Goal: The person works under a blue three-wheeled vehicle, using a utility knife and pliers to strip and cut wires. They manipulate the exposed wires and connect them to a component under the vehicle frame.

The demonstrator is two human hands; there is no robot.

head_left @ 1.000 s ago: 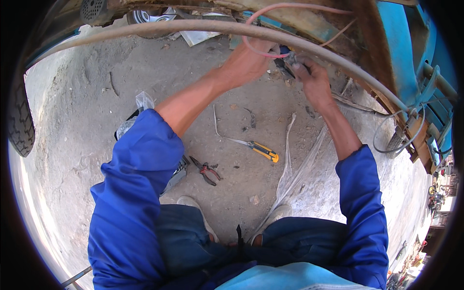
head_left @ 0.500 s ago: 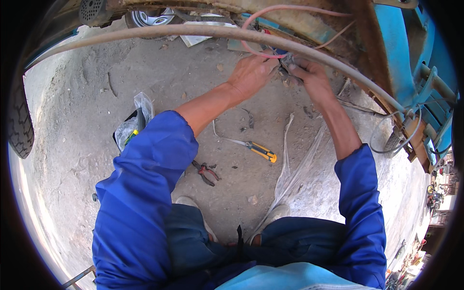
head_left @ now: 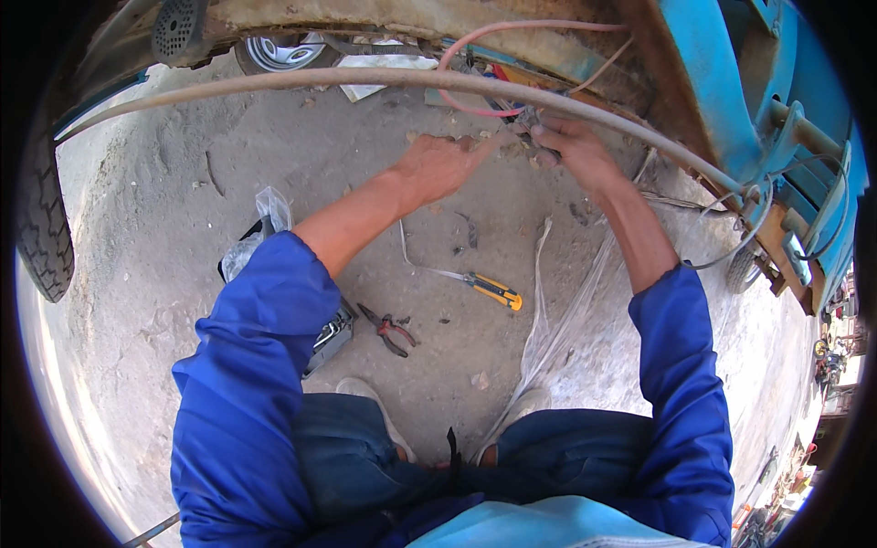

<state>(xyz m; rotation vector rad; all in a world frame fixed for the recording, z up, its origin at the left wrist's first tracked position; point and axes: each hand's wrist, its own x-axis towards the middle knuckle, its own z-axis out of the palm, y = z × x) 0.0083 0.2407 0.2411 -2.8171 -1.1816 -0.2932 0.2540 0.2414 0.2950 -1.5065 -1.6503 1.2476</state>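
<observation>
Below the long rusty rod, my right hand is closed round a dark grey fitting or tool where the looped pink-red line comes down. My left hand is lower and to the left of it, fingers curled; a blurred pale streak runs from them toward the right hand, and what they hold, if anything, I cannot make out. On the ground below lie a yellow utility knife with a thin strip by its tip and red-handled pliers.
A rusty underside with blue metalwork spans the top and right, with loose hoses. Left are a tyre, a clear bag and an open tool case partly behind my arm. Plastic sheeting lies right of the knife.
My left hand has moved down and left, away from the fitting. My right hand stays at it. The rod and pink-red line appear lower and further left in the picture.
</observation>
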